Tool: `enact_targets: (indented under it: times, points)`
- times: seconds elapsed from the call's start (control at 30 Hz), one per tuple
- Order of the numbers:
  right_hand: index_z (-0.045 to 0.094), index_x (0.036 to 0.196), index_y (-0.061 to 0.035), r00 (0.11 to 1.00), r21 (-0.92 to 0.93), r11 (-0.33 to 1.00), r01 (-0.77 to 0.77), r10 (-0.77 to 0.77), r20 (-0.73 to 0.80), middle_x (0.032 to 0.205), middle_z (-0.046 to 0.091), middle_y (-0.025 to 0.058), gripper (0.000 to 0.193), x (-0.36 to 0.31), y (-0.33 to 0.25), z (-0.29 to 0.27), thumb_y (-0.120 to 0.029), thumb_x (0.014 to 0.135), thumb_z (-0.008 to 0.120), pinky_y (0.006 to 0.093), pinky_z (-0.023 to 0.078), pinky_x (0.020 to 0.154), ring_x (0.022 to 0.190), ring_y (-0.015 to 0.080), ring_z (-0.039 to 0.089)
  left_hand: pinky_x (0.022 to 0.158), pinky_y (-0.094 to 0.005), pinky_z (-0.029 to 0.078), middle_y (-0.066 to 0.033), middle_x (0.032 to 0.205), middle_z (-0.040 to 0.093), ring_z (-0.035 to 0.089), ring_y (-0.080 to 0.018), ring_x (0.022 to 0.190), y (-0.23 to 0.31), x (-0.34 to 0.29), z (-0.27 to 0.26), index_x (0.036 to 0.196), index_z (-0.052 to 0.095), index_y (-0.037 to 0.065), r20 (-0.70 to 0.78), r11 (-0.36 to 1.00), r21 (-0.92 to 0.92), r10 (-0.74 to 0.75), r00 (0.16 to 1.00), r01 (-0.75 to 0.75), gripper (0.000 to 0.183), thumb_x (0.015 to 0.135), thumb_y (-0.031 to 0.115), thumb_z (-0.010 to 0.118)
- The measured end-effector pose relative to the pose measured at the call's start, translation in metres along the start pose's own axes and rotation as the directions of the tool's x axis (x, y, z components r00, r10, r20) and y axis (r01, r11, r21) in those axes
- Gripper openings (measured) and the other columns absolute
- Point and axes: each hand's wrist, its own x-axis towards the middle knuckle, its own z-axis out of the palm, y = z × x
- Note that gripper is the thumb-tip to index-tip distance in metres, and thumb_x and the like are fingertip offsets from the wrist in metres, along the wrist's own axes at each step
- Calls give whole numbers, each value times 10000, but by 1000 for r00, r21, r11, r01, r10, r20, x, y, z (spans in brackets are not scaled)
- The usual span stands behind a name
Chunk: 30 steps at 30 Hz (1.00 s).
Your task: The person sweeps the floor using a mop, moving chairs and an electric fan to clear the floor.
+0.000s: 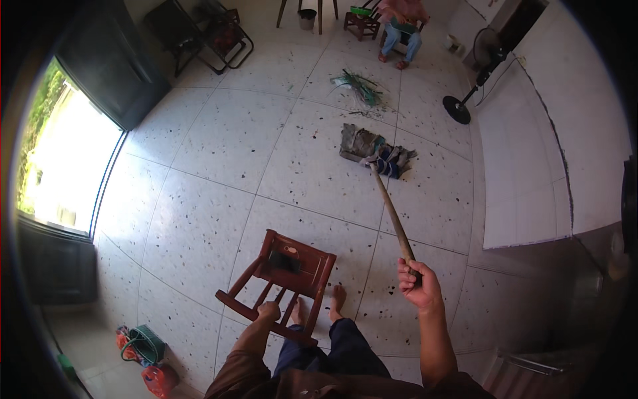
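Fingers of the right hand (421, 286) clench the wooden mop handle (393, 211), slanting forward-left to its rag head (362, 143) on the floor (206, 139); the left hand (268, 310) grips a chair (315, 267).

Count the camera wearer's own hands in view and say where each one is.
2. The left hand grips the back of the red wooden chair; the right hand is closed around the mop handle. Neither is hidden.

1 fisheye view looks down from the person's head, above and behind the grip of the right hand (420, 284) on a wooden pole (393, 211). It faces forward; the grip is near, the tiled floor (302, 176) beyond it farther off.
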Motion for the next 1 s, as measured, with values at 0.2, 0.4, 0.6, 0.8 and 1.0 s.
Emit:
enact_targets:
  times: [0.2, 0.4, 0.6, 0.8, 1.0]
  points:
    - [490, 1005, 19, 990, -186, 980, 69, -91, -109, 766, 503, 35, 266, 1, -43, 5, -127, 793, 557, 304, 453, 628, 635, 148, 504, 809, -400, 478, -152, 1022, 621, 587, -289, 992, -25, -30, -105, 939, 652, 53, -14, 992, 108, 60, 998, -58, 254, 734, 148, 537]
    - [491, 1010, 24, 997, 109, 993, 53, -47, -56, 763, 559, 58, 276, 13, -82, 11, -161, 817, 559, 334, 481, 692, 711, 183, 565, 780, -414, 483, -174, 929, 635, 603, -310, 928, -44, -91, -200, 839, 654, 28, -23, 997, 66, -48, 999, 49, 226, 681, 168, 574]
    - [461, 1004, 43, 998, 233, 970, -62, 55, 36, 799, 555, 84, 297, 77, -132, 13, -194, 845, 546, 263, 510, 611, 668, 151, 571, 786, -416, 487, -193, 909, 631, 604, -322, 907, -83, -98, -259, 837, 649, -4, -91, 991, -11, -130, 987, 130, 267, 663, 196, 619]
    - [470, 931, 8, 980, 22, 989, -146, 148, -131, 783, 524, 36, 267, 147, -157, 35, -237, 860, 547, 191, 484, 521, 590, 67, 529, 766, -416, 490, -212, 892, 628, 611, -327, 883, -125, -46, -347, 836, 646, -13, -83, 988, -95, -129, 988, 121, 279, 659, 202, 633]
    - [497, 881, -5, 916, -127, 970, -208, 147, -373, 690, 505, 11, 263, 194, -147, 9, -258, 852, 562, 171, 460, 482, 548, 60, 499, 777, -415, 488, -210, 924, 625, 604, -335, 902, -166, 38, -453, 841, 642, -11, -86, 994, -82, -80, 993, 73, 278, 668, 206, 634]
